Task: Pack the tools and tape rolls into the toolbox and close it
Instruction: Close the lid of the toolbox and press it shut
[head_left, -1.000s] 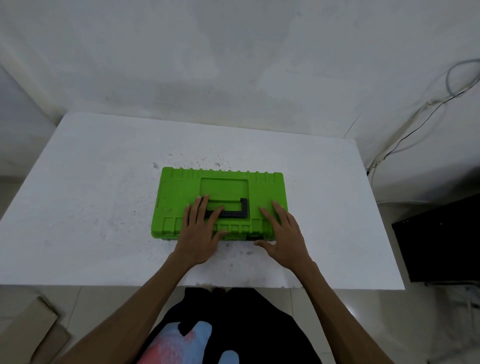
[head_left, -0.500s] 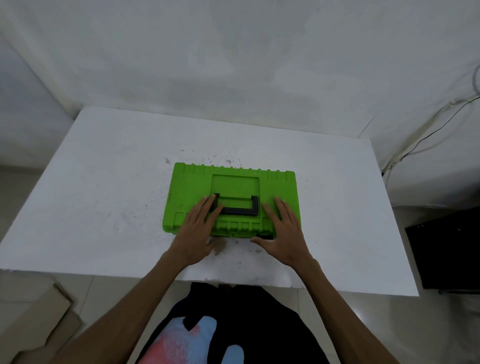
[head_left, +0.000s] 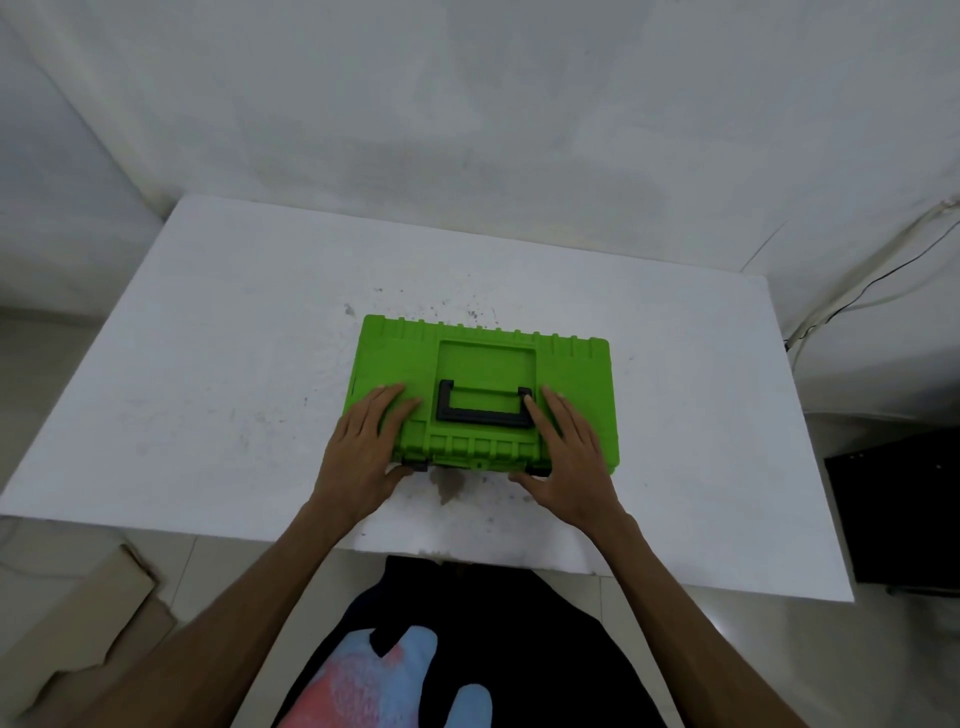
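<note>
A bright green toolbox (head_left: 483, 364) lies flat on the white table (head_left: 208, 364), lid down, with a black handle (head_left: 485, 413) folded on top. My left hand (head_left: 366, 452) rests flat on the lid's near left part, thumb at the front edge by a black latch (head_left: 415, 466). My right hand (head_left: 569, 457) lies flat on the near right part, fingers beside the handle, thumb by the front edge. No tools or tape rolls show outside the box.
Dark specks and a brownish stain (head_left: 449, 486) mark the table by the box. Cardboard pieces (head_left: 78, 639) lie on the floor at lower left. A black box (head_left: 904, 514) stands on the floor at right, with cables (head_left: 857, 296) along the wall.
Both hands slid apart: the left moved off the handle toward the lid's left side, and its thumb dropped to the front edge. The view shifted slightly.
</note>
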